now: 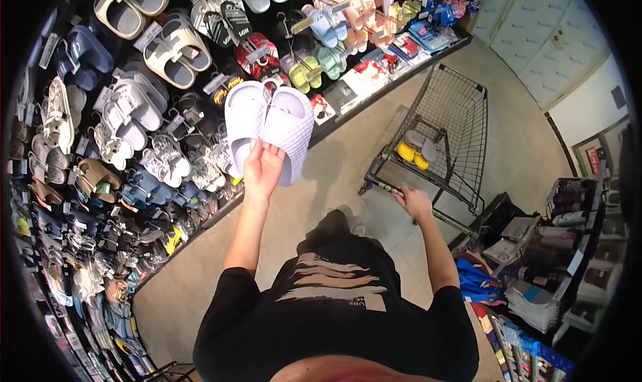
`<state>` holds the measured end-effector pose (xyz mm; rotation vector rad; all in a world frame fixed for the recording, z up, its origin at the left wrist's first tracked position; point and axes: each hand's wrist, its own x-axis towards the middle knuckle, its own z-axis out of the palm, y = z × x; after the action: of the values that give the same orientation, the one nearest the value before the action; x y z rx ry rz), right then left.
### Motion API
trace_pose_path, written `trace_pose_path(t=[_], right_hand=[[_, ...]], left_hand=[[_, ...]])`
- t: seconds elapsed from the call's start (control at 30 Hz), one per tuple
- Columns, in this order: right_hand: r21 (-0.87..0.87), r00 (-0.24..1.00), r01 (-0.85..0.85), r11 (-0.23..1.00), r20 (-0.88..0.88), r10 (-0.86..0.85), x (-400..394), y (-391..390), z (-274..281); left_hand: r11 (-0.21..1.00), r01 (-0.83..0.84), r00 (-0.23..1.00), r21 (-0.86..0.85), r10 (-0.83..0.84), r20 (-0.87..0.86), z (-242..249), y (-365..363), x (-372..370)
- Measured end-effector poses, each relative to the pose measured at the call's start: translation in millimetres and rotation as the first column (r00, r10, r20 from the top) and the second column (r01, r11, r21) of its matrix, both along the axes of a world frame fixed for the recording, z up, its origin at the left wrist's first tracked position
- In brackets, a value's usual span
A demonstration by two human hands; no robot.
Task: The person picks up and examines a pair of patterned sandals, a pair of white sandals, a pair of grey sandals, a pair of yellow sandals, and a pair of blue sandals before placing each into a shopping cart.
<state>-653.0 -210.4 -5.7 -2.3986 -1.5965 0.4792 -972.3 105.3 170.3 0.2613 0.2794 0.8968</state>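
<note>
Our black shirt [334, 328] lies nearest; our left hand [263, 169] grips lilac slippers [287, 128] beside the shoe rack [401, 81], and our right hand [416, 203] clasps the handle [385, 185] of a cart [473, 141] holding yellow and grey slippers [406, 153].

Wire cart [463, 76] on beige floor [180, 288], yellow and grey slippers [412, 153] inside

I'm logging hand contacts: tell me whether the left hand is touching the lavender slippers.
Touching. The head view shows it: the left hand grips the lavender slippers, its thumb and fingers closed on the pair's near side.
</note>
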Motion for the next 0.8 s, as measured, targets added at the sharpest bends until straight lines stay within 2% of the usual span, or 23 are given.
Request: trace_pose_path(t=[0.07,0.3,0.37,0.4,0.47,0.5,0.53,0.63,0.8], right_hand=[[-0.014,0.996,0.059,0.998,0.068,-0.058,18,7,-1],[0.017,0.980,0.164,0.986,0.115,-0.165,94,39,-1],[0.103,0.966,0.257,0.961,-0.038,-0.255,119,45,-3],[0.109,0.961,0.275,0.955,-0.057,-0.270,132,50,-7],[0.079,0.967,0.251,0.965,-0.056,-0.247,152,58,-10],[0.047,0.973,0.230,0.972,0.017,-0.231,158,63,-10],[-0.042,0.983,0.149,0.988,0.115,-0.143,165,69,-9],[0.015,0.987,0.128,0.992,0.093,-0.129,185,85,-11],[-0.148,0.980,0.194,0.970,0.079,-0.184,217,108,-12]], left_hand=[[0.999,-0.013,1.000,0.043,0.013,-0.001,11,17,25],[0.988,-0.086,0.994,0.127,0.076,0.082,32,89,112],[0.989,-0.112,0.984,0.098,0.097,0.147,30,117,140],[0.988,-0.117,0.979,0.100,0.097,0.179,26,136,156],[0.984,-0.155,0.966,0.085,0.133,0.221,34,170,192],[0.982,-0.176,0.961,0.063,0.157,0.229,36,186,208],[0.982,-0.168,0.956,0.085,0.141,0.257,38,206,222],[0.961,-0.267,0.933,0.073,0.239,0.268,46,271,271],[0.936,-0.347,0.900,0.063,0.313,0.305,69,352,337]])
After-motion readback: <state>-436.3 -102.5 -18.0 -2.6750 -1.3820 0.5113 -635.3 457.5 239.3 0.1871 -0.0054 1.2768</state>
